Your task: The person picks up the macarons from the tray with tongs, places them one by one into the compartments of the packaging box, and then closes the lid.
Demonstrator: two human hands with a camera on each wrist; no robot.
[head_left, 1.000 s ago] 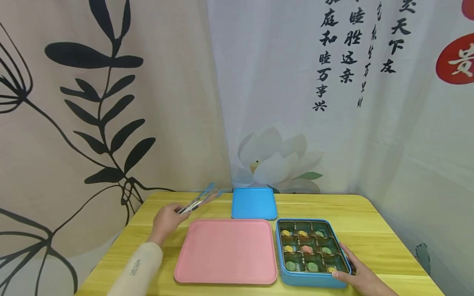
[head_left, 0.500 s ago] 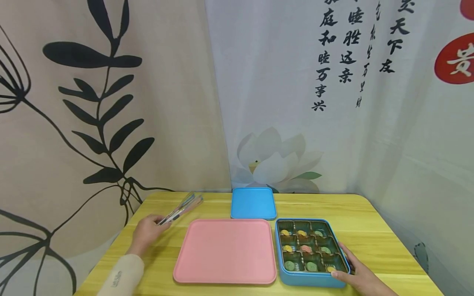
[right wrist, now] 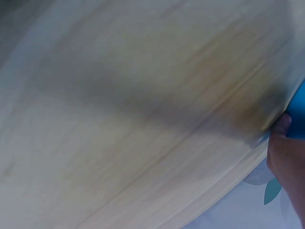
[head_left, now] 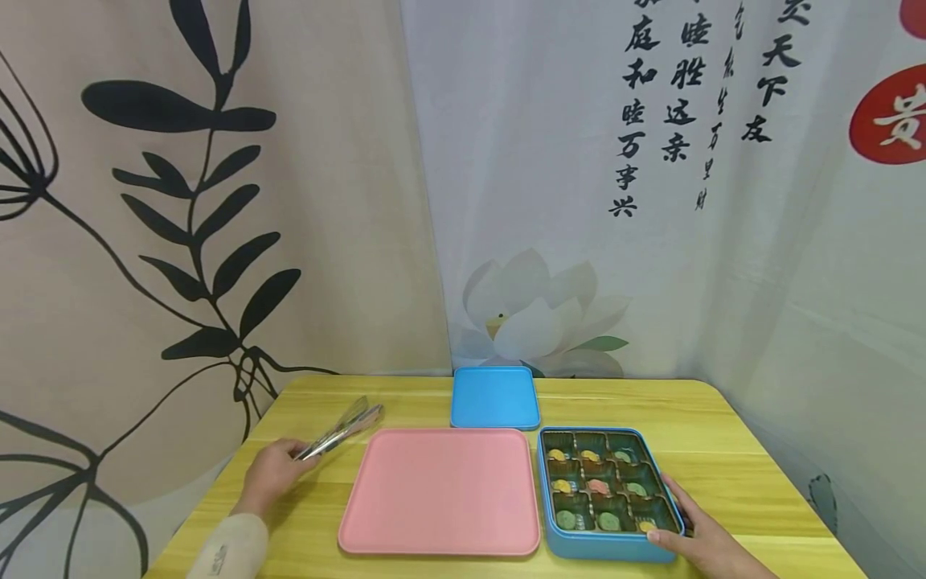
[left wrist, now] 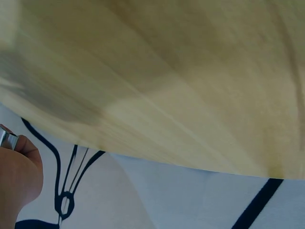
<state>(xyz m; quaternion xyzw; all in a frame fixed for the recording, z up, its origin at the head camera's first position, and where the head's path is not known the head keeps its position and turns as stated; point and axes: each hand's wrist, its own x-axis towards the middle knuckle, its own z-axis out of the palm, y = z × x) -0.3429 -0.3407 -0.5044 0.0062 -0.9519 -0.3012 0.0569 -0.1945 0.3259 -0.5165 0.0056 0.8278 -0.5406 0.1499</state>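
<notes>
At the table's left side, my left hand [head_left: 273,474] grips a pair of metal tongs [head_left: 333,438] by the handle end. Their arms point toward the back, left of the pink tray [head_left: 441,492]. In the left wrist view only part of the left hand [left wrist: 20,183] shows, with a bit of shiny metal. My right hand [head_left: 698,531] holds the blue box [head_left: 608,548] at its right side, thumb on the near right corner. Dark compartments in the box hold small round yellow, green and pink pieces. The right wrist view shows the right hand [right wrist: 288,155] against the box's blue wall [right wrist: 298,114].
A small blue tray [head_left: 495,398] lies behind the pink tray, near the table's back edge. The wooden table [head_left: 622,400] ends at a printed curtain [head_left: 347,201] with plant drawings and writing.
My left hand has moved left and toward me with the tongs, away from the small blue tray. The right hand and the box have stayed in place.
</notes>
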